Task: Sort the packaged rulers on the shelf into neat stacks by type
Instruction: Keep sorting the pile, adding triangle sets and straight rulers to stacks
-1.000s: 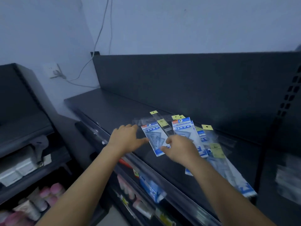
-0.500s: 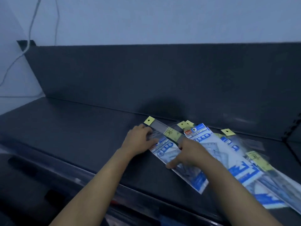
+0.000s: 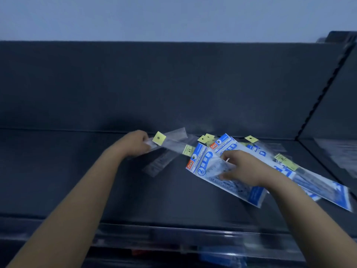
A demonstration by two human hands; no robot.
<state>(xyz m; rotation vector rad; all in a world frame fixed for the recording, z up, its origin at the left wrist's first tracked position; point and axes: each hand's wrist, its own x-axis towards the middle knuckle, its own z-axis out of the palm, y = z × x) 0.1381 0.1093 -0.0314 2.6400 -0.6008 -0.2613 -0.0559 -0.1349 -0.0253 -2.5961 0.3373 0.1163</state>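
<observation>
A dark grey metal shelf (image 3: 77,171) fills the middle of the frame. Its dark back panel (image 3: 173,84) rises behind it, and a pale wall (image 3: 173,16) runs across the top.

Left of centre, the left hand (image 3: 135,145) grips one end of a clear plastic ruler sleeve with a yellow square hang tag (image 3: 168,139), fingers curled round it. The sleeve is blurred and slants up to the right towards the back panel. Whether it is clear of the shelf cannot be told. Just below it lies a second clear sleeve with a pale yellow label (image 3: 159,164), slanting down to the left and also blurred.

Right of centre, the right hand (image 3: 245,169) holds a blue-and-white ruler packet printed GEOMETRIC (image 3: 202,165), with the thumb on top and the fingers curled at its near edge. This packet lies aslant, its header towards the back panel and its foot towards the lower right.

A second blue-and-white packet (image 3: 226,145) of the same kind sits just behind it, partly covered. Further right, a loose heap of packets with yellow tags (image 3: 318,184) fans out overlapping towards the right edge of the frame.

A clear plastic price rail (image 3: 173,232) runs along the shelf's front edge at the bottom. A perforated dark upright (image 3: 320,97) slants up at the right.
</observation>
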